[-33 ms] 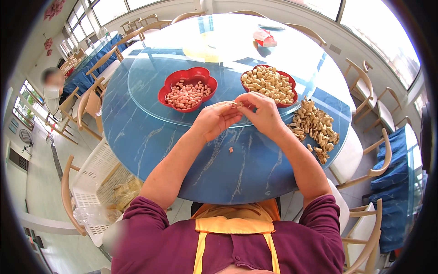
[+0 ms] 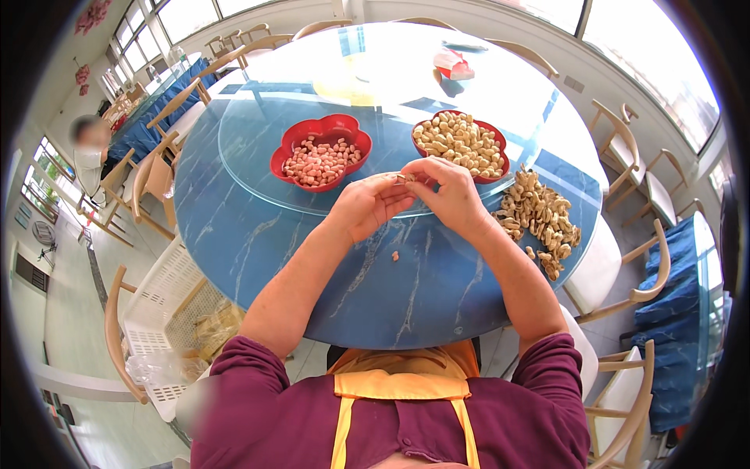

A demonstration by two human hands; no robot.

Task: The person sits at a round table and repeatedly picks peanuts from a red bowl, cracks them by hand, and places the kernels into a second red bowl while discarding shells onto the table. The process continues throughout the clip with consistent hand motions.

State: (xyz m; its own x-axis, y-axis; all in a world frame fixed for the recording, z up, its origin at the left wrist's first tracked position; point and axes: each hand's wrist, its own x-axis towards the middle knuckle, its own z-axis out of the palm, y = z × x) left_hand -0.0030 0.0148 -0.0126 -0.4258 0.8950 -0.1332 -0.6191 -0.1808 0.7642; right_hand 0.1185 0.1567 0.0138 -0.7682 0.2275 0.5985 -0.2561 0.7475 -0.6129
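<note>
Over the near part of the blue round table, my left hand and my right hand meet at the fingertips. Between them they pinch a peanut, mostly covered by the fingers. Beyond my left hand a red flower-shaped bowl contains pink shelled kernels. Behind my right hand, a second red bowl is heaped with unshelled peanuts. Empty shells form a pile to the right of my right hand. One loose kernel lies on the table below my hands.
Both bowls rest on a glass turntable. A red and white packet sits toward the far side. At the lower left, a white plastic crate holds bags. Wooden chairs surround the table, and another person is at the far left.
</note>
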